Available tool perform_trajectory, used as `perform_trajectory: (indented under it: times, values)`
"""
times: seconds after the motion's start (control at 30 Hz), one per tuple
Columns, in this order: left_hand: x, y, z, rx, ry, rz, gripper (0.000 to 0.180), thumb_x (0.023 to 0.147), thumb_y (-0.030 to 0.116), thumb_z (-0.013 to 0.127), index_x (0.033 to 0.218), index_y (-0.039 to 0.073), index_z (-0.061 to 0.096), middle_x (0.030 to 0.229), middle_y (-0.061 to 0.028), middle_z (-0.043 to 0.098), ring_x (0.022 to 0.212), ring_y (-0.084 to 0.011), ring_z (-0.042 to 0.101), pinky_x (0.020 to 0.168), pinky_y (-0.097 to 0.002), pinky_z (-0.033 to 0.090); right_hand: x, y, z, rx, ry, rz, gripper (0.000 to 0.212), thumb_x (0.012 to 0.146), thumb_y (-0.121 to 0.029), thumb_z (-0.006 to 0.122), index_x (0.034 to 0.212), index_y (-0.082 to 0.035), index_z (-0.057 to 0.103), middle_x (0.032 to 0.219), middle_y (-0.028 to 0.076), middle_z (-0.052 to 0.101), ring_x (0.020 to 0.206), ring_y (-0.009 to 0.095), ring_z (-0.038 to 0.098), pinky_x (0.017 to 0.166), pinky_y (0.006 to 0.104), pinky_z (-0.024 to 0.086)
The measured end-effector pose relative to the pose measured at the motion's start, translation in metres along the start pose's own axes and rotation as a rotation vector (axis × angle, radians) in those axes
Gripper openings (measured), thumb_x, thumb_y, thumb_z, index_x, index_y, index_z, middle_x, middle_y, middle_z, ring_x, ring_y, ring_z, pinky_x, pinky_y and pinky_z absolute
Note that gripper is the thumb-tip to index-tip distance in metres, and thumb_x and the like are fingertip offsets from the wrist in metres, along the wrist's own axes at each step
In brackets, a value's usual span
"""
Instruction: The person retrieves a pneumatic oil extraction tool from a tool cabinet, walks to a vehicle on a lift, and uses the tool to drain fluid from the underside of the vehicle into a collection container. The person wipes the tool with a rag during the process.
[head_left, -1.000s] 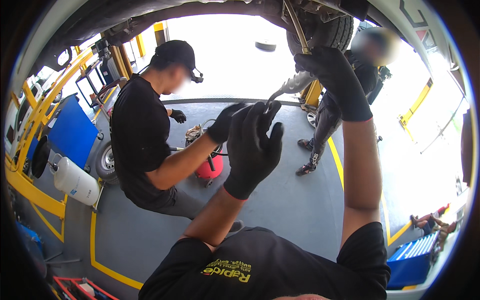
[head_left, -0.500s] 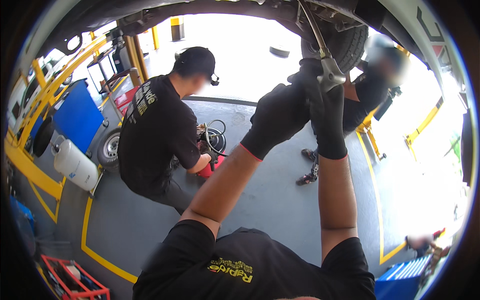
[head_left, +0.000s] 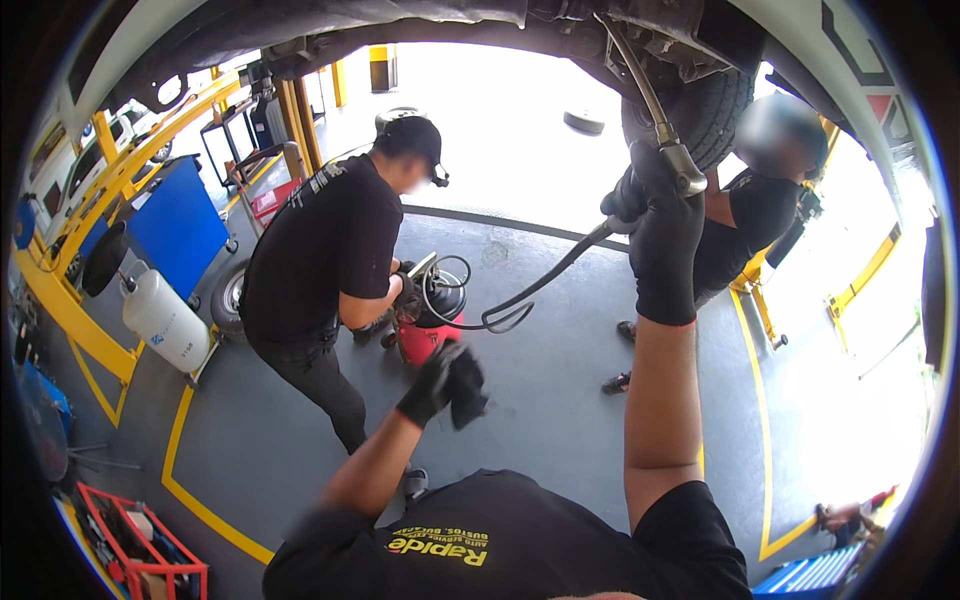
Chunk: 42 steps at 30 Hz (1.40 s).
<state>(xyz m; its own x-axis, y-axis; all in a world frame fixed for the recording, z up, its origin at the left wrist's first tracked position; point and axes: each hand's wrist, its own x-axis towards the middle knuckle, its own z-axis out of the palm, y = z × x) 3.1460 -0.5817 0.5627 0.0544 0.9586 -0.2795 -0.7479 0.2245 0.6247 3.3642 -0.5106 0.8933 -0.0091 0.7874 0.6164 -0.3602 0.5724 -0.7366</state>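
Observation:
My right hand (head_left: pixel 665 220), in a black glove, is wrapped round the metal handle of a grease gun (head_left: pixel 684 165) at the upper right. Its long metal tube (head_left: pixel 632 72) slants up to the underside of a raised vehicle (head_left: pixel 420 25). From the handle a black hose (head_left: pixel 545 285) curves down to a red bucket-shaped grease pump (head_left: pixel 420 342) on the floor. My left hand (head_left: pixel 445 385), also in a black glove, hangs apart from the tool, below the bucket in the view. Motion smears its fingers, so I cannot see whether anything is in them.
A co-worker (head_left: pixel 330 240) in black bends over the bucket, both gloved hands at its top. Another person (head_left: pixel 750 210) stands at the right by a tire (head_left: pixel 715 115). A white tank (head_left: pixel 165 325), blue cabinet (head_left: pixel 165 225), yellow lift arm (head_left: pixel 85 325) and red rack (head_left: pixel 150 570) line the left.
My left hand has left the grease gun and dropped down and to the left. My right hand stays on the handle. The hose now shows fully, and the co-worker has shifted slightly right.

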Motion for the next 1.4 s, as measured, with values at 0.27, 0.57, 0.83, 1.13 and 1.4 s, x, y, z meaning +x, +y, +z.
perform_trajectory:
  times: [0.27,0.57,0.83,1.13,1.4]
  values:
    - [0.009,0.035,-0.044,-0.009,-0.058,-0.006,0.017,0.103,0.024,0.063,0.114,0.014,0.056,0.091,-0.0009,0.061,0.075,-0.0161,0.065,0.069,-0.0330,0.056,0.017,0.008,0.054,-0.110,0.147,0.042,0.022,0.095,-0.014,0.068,0.078,-0.008,0.054,0.055,-0.001,0.041,0.047,0.012,0.041,0.053,0.0325,0.039]
    - [0.050,0.104,0.154,1.019,-0.544,1.115,0.046,0.088,-0.011,0.053,0.130,0.003,0.040,0.116,-0.0082,0.043,0.068,-0.0146,0.067,0.054,-0.0268,0.058,-0.005,-0.007,0.040,-0.056,0.190,0.056,0.019,0.093,-0.013,0.069,0.082,-0.006,0.056,0.056,0.000,0.040,0.047,0.012,0.040,0.052,0.0323,0.038]
    - [0.040,0.083,0.193,0.865,-0.733,0.445,0.010,0.098,0.005,0.055,0.107,0.003,0.053,0.081,-0.0039,0.064,0.045,-0.0108,0.056,0.044,-0.0290,0.045,-0.015,-0.026,0.065,-0.158,0.241,0.074,0.015,0.092,-0.010,0.069,0.084,-0.005,0.058,0.058,-0.001,0.041,0.046,0.012,0.040,0.052,0.0311,0.039]
    - [0.034,0.081,0.193,0.813,-0.723,0.511,0.023,0.106,0.017,0.047,0.090,0.002,0.051,0.063,-0.0014,0.056,0.044,-0.0102,0.056,0.046,-0.0295,0.046,-0.012,-0.027,0.063,-0.177,0.139,0.064,0.011,0.092,-0.009,0.069,0.093,-0.002,0.061,0.060,0.000,0.047,0.049,0.012,0.047,0.053,0.0322,0.045]
    - [0.043,0.078,0.195,0.983,-0.730,0.830,0.030,0.108,0.023,0.042,0.087,0.002,0.051,0.064,-0.0010,0.057,0.042,-0.0149,0.059,0.042,-0.0271,0.045,-0.009,-0.020,0.049,-0.142,0.149,0.093,0.010,0.092,-0.008,0.068,0.095,-0.002,0.061,0.061,0.000,0.048,0.049,0.012,0.046,0.053,0.0320,0.044]
